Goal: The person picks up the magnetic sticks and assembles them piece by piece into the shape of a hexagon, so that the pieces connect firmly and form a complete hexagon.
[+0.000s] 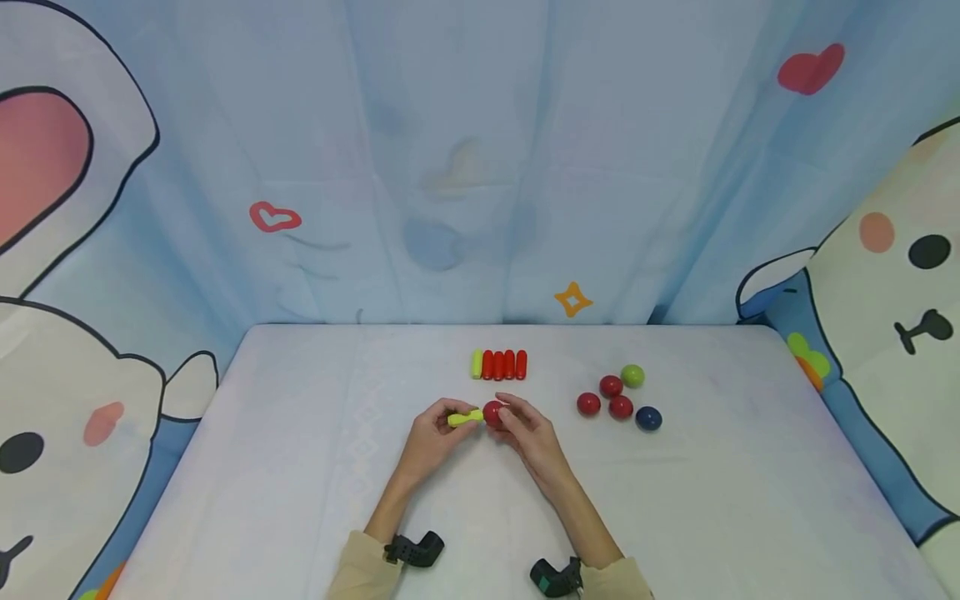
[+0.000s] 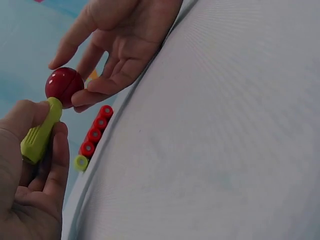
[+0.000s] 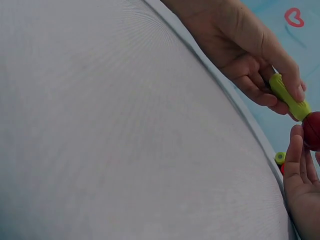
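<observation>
My left hand (image 1: 435,433) pinches a ribbed yellow-green plastic handle (image 2: 42,131) between thumb and fingers. A glossy red ball (image 2: 64,86) with a seam line around it sits right at the handle's narrow end. From the other side my right hand (image 1: 531,437) holds this ball, its fingers curved around it in the head view. Just beyond the hands stands a row of short rods, one yellow-green (image 1: 477,364) and several red (image 1: 498,366). Their ends show round holes in the left wrist view.
Right of the hands lie three red balls (image 1: 611,386), a green ball (image 1: 633,376) and a dark blue ball (image 1: 648,418). All rest on a white-covered table (image 1: 720,483). A light blue patterned curtain (image 1: 465,150) hangs behind its far edge.
</observation>
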The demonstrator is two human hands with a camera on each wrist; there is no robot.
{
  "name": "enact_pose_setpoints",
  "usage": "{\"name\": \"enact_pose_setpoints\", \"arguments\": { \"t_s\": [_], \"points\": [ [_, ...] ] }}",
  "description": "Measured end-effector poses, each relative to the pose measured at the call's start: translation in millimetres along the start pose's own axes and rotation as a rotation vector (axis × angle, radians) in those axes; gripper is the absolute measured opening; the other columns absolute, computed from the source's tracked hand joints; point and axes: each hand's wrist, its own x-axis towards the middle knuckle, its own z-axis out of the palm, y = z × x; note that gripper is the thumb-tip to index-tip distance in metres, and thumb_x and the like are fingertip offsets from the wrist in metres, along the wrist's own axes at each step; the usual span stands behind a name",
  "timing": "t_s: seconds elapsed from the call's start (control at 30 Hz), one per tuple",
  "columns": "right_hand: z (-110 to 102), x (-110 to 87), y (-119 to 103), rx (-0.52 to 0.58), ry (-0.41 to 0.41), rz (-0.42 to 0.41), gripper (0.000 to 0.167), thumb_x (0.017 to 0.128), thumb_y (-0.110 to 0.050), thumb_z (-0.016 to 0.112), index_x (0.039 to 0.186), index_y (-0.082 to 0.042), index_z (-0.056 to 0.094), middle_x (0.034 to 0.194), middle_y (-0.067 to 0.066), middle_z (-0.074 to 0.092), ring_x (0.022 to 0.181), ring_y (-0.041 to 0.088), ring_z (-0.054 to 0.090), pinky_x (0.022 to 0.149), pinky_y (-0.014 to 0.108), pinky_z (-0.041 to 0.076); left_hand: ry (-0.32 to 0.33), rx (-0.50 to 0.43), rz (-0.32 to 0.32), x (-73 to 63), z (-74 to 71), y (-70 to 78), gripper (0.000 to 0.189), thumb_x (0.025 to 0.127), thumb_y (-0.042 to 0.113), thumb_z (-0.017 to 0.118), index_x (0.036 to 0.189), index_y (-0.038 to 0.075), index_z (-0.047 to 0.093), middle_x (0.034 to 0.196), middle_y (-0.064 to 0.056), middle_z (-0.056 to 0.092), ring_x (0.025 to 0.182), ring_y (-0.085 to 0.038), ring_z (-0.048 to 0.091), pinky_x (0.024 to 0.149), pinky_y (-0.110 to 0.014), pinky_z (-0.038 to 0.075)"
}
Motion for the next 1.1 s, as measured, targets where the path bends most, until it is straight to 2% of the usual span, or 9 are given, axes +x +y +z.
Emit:
{"name": "enact_pose_setpoints", "arguments": {
  "t_s": [0.17, 0.27, 0.37, 0.5, 0.63, 0.83, 0.97, 1.1],
  "points": [
    [1.5, 2.0, 0.3, -0.006, 0.044, 0.024, 0.043, 0.096, -0.034, 0.059, 0.133, -0.012, 0.051, 0.118, 0.011, 0.063, 0.096, 0.014, 0.067, 0.084, 0.021, 0.056, 0.029, -0.017, 0.009, 0.7, -2.6, 0.5, 0.017, 0.088, 0.003, 0.068, 0.101, -0.001, 0.058, 0.113, -0.019, 0.066, 0.094, -0.004, 0.06, 0.077, -0.011, 0.05],
    [2.0, 2.7, 0.6, -0.023, 0.064, 0.021, 0.035, 0.097, -0.028, 0.059, 0.125, -0.008, 0.057, 0.112, 0.01, 0.065, 0.095, 0.015, 0.067, 0.083, 0.02, 0.056, 0.029, -0.01, 0.028, 0.4, -4.2, 0.5, 0.018, 0.087, 0.004, 0.068, 0.103, 0.002, 0.06, 0.111, -0.015, 0.066, 0.092, -0.005, 0.059, 0.073, -0.012, 0.048],
    [2.0, 2.6, 1.6, -0.037, 0.076, 0.021, 0.031, 0.096, -0.025, 0.06, 0.121, -0.006, 0.061, 0.109, 0.01, 0.067, 0.095, 0.016, 0.068, 0.084, 0.02, 0.056, 0.024, 0.044, 0.041, -0.4, -5.3, -0.9, 0.021, 0.087, 0.011, 0.071, 0.106, 0.008, 0.063, 0.11, -0.01, 0.067, 0.087, -0.007, 0.059, 0.072, -0.014, 0.047],
    [1.8, 1.7, 2.7, -0.047, 0.076, 0.022, 0.031, 0.096, -0.023, 0.06, 0.12, -0.005, 0.062, 0.111, 0.011, 0.068, 0.097, 0.016, 0.069, 0.084, 0.02, 0.056, 0.026, 0.12, 0.057, -2.1, -5.6, -1.6, 0.026, 0.087, 0.02, 0.072, 0.112, 0.016, 0.065, 0.112, -0.004, 0.069, 0.085, -0.01, 0.06, 0.077, -0.019, 0.047],
    [2.0, 1.1, 2.5, -0.052, 0.065, 0.015, 0.03, 0.096, -0.023, 0.06, 0.121, -0.005, 0.062, 0.113, 0.012, 0.068, 0.097, 0.016, 0.069, 0.085, 0.02, 0.055, 0.016, 0.157, 0.058, -2.2, -4.9, -2.3, 0.032, 0.087, 0.025, 0.073, 0.118, 0.021, 0.066, 0.118, 0.001, 0.068, 0.092, -0.012, 0.063, 0.083, -0.021, 0.049],
    [2.2, 1.3, 1.6, -0.074, 0.04, 0.005, 0.031, 0.097, -0.024, 0.059, 0.121, -0.004, 0.062, 0.115, 0.012, 0.067, 0.098, 0.016, 0.07, 0.085, 0.019, 0.055, -0.002, 0.173, 0.063, -2.5, -3.6, -2.6, 0.038, 0.085, 0.031, 0.074, 0.122, 0.025, 0.065, 0.121, -0.001, 0.067, 0.096, -0.016, 0.062, 0.081, -0.021, 0.049],
    [1.3, 1.6, 1.5, -0.078, 0.03, -0.005, 0.032, 0.097, -0.025, 0.059, 0.121, -0.004, 0.062, 0.115, 0.012, 0.067, 0.097, 0.015, 0.07, 0.085, 0.019, 0.055, -0.001, 0.172, 0.085, -2.3, -3.3, -1.9, 0.038, 0.085, 0.03, 0.075, 0.122, 0.028, 0.065, 0.119, 0.001, 0.067, 0.096, -0.016, 0.061, 0.081, -0.021, 0.049],
    [0.8, 1.4, 1.7, -0.072, 0.019, -0.007, 0.031, 0.097, -0.024, 0.058, 0.12, -0.004, 0.062, 0.116, 0.013, 0.068, 0.098, 0.015, 0.07, 0.085, 0.02, 0.055, 0.019, 0.205, 0.143, -1.7, -2.8, -3.4, 0.04, 0.085, 0.023, 0.075, 0.123, 0.023, 0.066, 0.115, 0.001, 0.066, 0.098, -0.015, 0.06, 0.083, -0.022, 0.05]
  ]
}}
